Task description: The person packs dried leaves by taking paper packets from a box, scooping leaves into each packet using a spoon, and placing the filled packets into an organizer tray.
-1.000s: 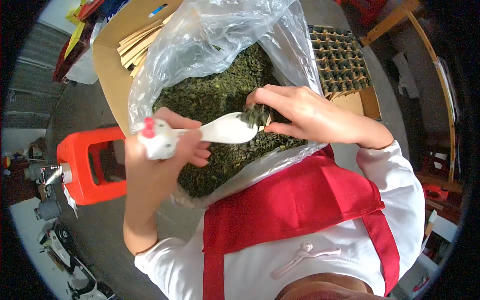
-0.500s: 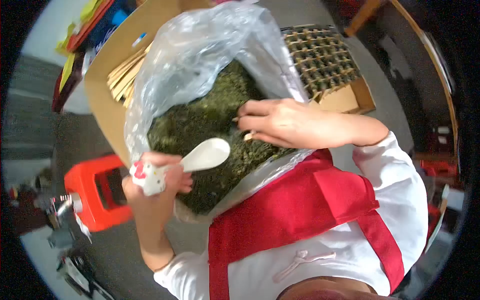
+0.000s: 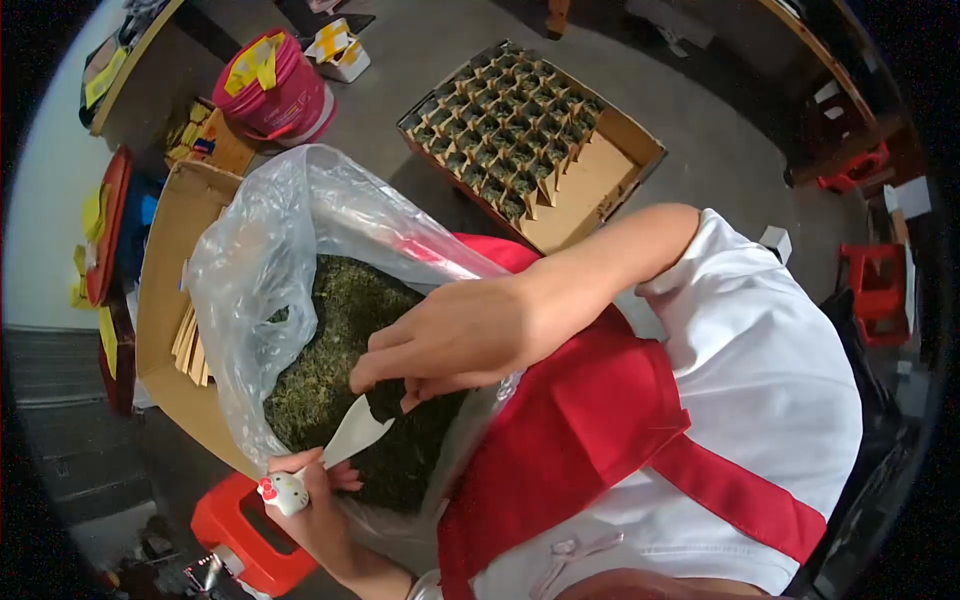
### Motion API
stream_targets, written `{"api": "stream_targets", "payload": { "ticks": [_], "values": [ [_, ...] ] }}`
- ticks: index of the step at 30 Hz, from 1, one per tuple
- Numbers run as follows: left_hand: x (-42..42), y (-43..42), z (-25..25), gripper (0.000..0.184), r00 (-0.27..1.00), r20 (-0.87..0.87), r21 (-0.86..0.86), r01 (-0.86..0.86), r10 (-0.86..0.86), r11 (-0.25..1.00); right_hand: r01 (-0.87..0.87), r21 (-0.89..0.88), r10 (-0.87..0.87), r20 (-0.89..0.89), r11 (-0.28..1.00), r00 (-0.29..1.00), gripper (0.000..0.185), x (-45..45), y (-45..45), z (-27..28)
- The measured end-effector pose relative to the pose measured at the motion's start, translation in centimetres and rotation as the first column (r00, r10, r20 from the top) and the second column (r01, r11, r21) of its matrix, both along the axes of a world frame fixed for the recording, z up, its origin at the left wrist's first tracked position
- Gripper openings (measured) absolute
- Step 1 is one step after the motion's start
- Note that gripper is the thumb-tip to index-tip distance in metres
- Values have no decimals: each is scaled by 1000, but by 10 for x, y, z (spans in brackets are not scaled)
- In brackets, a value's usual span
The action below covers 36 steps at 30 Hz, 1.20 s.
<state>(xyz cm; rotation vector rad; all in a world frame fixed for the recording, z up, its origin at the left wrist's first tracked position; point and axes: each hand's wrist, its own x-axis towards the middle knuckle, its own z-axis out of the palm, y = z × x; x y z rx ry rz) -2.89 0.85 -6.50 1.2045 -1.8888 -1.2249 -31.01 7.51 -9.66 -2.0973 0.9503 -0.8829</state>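
Note:
My left hand (image 3: pixel 318 492) is wrapped round the handle of a white spoon (image 3: pixel 352 436), whose end bears a cat-face figure with a red bow. The spoon is tilted, its bowl close to the fingertips of my right hand. My right hand (image 3: pixel 455 335) hangs over the dried green leaf material (image 3: pixel 345 320) with its fingers curled down and closed; what they hold is hidden behind the hand. The leaf material lies in a large clear plastic bag (image 3: pixel 250 250), which sits open inside a cardboard box (image 3: pixel 160 330).
Flat tan paper pieces (image 3: pixel 190 345) stand in the box beside the bag. Behind, a shallow cardboard tray (image 3: pixel 585 200) holds rows of filled small paper packets. Around are a pink bucket (image 3: pixel 280 95), a red plastic container (image 3: pixel 245 530) and a red stool (image 3: pixel 875 290).
The view has shifted, bringing the whole packet tray into sight. The spoon has tipped over toward my right hand. A small pale bit seen at my right fingers earlier is now hidden.

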Motion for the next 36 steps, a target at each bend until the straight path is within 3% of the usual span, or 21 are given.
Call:
{"api": "stream_targets", "payload": {
  "ticks": [3, 5, 8, 12, 14, 18, 21, 22, 27, 36],
  "values": [
    [-3, 4, 1, 17, 1000, 15, -19, -16, 17, 1000, 59, -108, -54, 47, 992, 997, 42, -7, 8, 15],
    [-4, 3, 0, 17, 1000, 11, -27, -24, 25, 999, 98, -36, -91, 175, 995, 980, 42, -24, 22, 36],
    [-9, 7, 3, 11, 995, -5, 0, -97, 97, 995, 340, -201, -330, 83, 919, 940, 41, -55, 43, 56],
    [-6, 4, -3, 9, 996, -43, 3, -80, 80, 997, 644, -257, -675, -49, 721, 736, 40, -84, 75, 60],
    [-4, 3, -6, 11, 996, -37, -5, -84, 84, 996, 729, -221, -751, -31, 648, 659, 40, -105, 83, 36],
    [-3, 1, -7, 12, 997, -27, -5, -73, 72, 997, 911, 110, -913, -44, 398, 405, 40, -124, 103, -31],
    [-3, 0, -7, 17, 1000, 14, -34, -18, 19, 999, 960, 147, -960, -117, 238, 256, 40, -124, 106, -95],
    [-2, -1, -8, 19, 999, 32, -46, 8, -6, 999, 962, 69, -959, -88, 263, 268, 44, -125, 107, -119],
    [0, -2, -11, 18, 1000, 4, -14, 11, -11, 1000, 942, 124, -936, -128, 312, 327, 47, -115, 97, -178],
    [1, -1, -13, 19, 1000, 6, 11, 8, -8, 1000, 931, 125, -914, -185, 344, 362, 52, -111, 85, -194]
  ]
}}
